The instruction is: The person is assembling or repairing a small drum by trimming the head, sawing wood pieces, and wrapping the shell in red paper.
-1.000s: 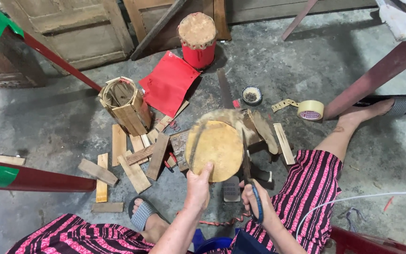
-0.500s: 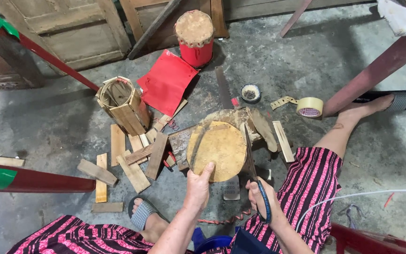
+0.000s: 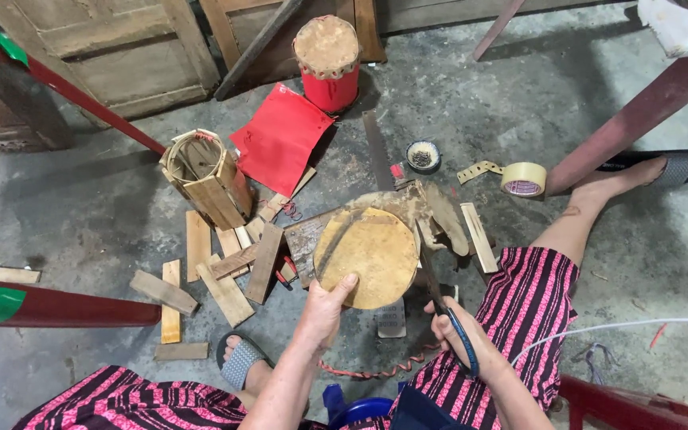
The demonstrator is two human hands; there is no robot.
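My left hand (image 3: 326, 305) grips the near edge of a round tan hide disc (image 3: 366, 255) and holds it up over the floor. My right hand (image 3: 457, 333) is closed on the blue handles of dark scissors (image 3: 439, 299), whose blades point up along the disc's right edge. Behind the disc lie trimmed scraps of hide (image 3: 431, 211) on a dark wooden board (image 3: 304, 239).
Several wooden slats (image 3: 224, 271) lie scattered at left beside an open wooden drum shell (image 3: 205, 179). A red sheet (image 3: 280, 135), a red drum (image 3: 328, 60), a small tin of nails (image 3: 424, 156) and a tape roll (image 3: 523, 178) lie farther out. Red table legs (image 3: 631, 119) stand to the right.
My right hand with the scissors has shifted slightly to the right and lower along the disc's edge. My left hand keeps its hold on the disc.
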